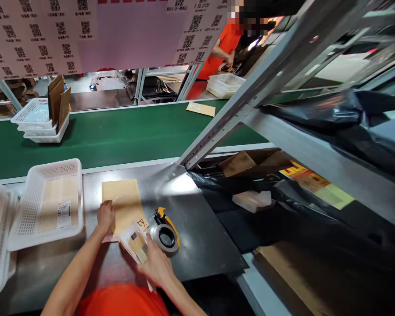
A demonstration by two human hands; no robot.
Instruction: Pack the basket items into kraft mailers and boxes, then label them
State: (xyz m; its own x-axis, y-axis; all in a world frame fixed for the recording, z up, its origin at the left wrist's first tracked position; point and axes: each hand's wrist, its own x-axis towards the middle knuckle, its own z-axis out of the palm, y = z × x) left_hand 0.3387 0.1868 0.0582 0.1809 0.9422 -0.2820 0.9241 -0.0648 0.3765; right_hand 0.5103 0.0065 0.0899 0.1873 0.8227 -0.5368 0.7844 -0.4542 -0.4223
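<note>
A tan paper envelope [120, 202] lies on the metal table in front of me. My left hand [105, 216] rests at the envelope's left edge, its fingers bent together; whether they pinch the paper is hard to see. Below the envelope's lower right part, my right hand [155, 262] grips a clear plastic packet [134, 245] with a tan item inside. The packet overlaps the envelope's lower edge. A tape dispenser [166, 237] with a yellow part lies just right of my right hand.
White baskets [80, 206] stand at the left, one holding a labelled tan envelope. Behind the metal table [197, 245] runs a green conveyor [128, 136] with stacked baskets. A slanted metal post [224, 118] rises at the right. Across the conveyor stands a person in orange.
</note>
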